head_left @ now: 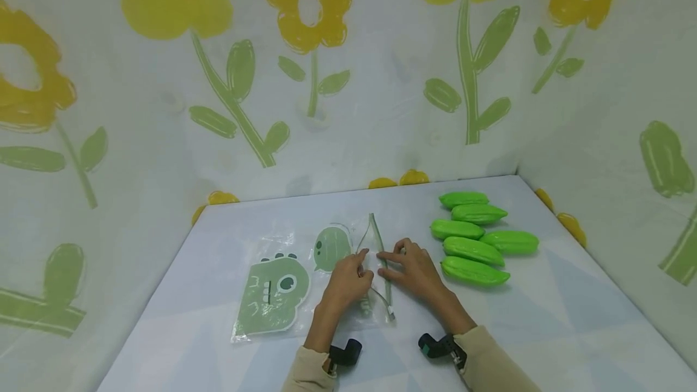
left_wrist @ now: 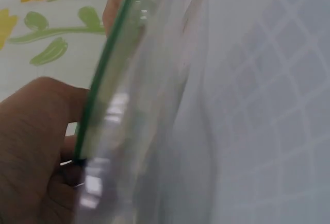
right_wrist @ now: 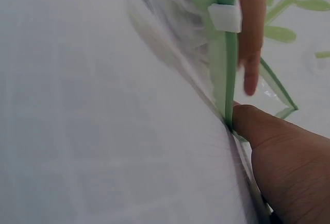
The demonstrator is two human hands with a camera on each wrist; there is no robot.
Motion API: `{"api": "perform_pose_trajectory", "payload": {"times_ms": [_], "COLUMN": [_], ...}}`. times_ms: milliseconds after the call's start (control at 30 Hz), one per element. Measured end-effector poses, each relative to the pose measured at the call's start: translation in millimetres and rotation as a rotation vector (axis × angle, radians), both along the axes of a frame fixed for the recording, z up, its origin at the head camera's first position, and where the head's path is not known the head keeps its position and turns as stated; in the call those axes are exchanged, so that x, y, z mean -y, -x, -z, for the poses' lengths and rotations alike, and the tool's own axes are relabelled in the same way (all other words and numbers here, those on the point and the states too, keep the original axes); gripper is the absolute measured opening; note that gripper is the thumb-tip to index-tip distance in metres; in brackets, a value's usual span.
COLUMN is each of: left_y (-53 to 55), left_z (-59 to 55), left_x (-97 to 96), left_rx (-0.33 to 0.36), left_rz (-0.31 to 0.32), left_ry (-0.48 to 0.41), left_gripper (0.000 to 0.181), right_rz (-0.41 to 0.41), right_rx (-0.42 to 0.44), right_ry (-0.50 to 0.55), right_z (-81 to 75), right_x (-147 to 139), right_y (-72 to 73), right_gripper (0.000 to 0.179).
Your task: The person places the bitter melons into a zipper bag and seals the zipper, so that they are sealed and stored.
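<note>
A clear plastic zip bag printed with pale green dinosaurs point(head_left: 272, 307) is seen lying flat at the lower centre of the frame in the head view, its mouth turned to the right. The largest printed dinosaur head, with one round eye, is shown at the bag's left, and a smaller one is shown nearer the middle. The mouth is edged with a green plastic zip strip point(right_wrist: 230, 74), and its two sides are parted into a narrow gap. A small white plastic slider point(right_wrist: 225, 18) is seen on the strip at the top of the right wrist view.

The near side of the mouth is pinched by the left hand point(head_left: 348, 283), its thumb bent against the strip and its index finger extended. The opposite side is pinched by the right hand point(head_left: 415, 271) at thumb and index finger; how its remaining fingers lie behind the plastic cannot be told from the right wrist view.

Six bright green, ridged, elongated pieces point(head_left: 472, 251) are clustered right of centre, beyond the right hand. The bag and pieces are supported by a white table with pale blue shapes point(head_left: 179, 313), backed by a white cloth printed with yellow flowers point(head_left: 376, 120).
</note>
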State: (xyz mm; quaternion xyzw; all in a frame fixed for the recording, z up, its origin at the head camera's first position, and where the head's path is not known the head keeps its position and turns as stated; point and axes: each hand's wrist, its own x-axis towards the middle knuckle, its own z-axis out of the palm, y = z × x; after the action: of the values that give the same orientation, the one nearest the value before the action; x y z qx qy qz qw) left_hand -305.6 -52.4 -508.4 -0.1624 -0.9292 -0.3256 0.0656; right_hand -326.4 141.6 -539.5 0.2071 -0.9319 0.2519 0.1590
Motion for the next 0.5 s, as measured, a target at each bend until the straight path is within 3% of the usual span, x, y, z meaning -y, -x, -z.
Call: {"api": "perform_pose_trajectory", "payload": {"times_ms": [200, 367, 500], "left_y": [6.0, -1.1, -14.2], "left_z": [3.7, -5.3, -19.5], "left_x": [-0.1, 8.2, 21.0], "left_rx": [-0.073, 0.034, 0.072], "left_rz": [0.026, 0.052, 0.016], "left_ry": [-0.043, -0.085, -0.125], "left_gripper": [0.066, 0.077, 0.080], "right_rz": [-0.010, 0.001, 0.002], "right_rx": [-0.032, -0.015, 0.028], "right_ry": [-0.002, -0.002, -0.006], "right_z": [0.5, 2.7, 2.9], "right_x": [-5.8, -6.2, -2.4], "right_y": [2.2, 2.8, 1.5], "right_gripper": [0.038, 0.038, 0.040]}}
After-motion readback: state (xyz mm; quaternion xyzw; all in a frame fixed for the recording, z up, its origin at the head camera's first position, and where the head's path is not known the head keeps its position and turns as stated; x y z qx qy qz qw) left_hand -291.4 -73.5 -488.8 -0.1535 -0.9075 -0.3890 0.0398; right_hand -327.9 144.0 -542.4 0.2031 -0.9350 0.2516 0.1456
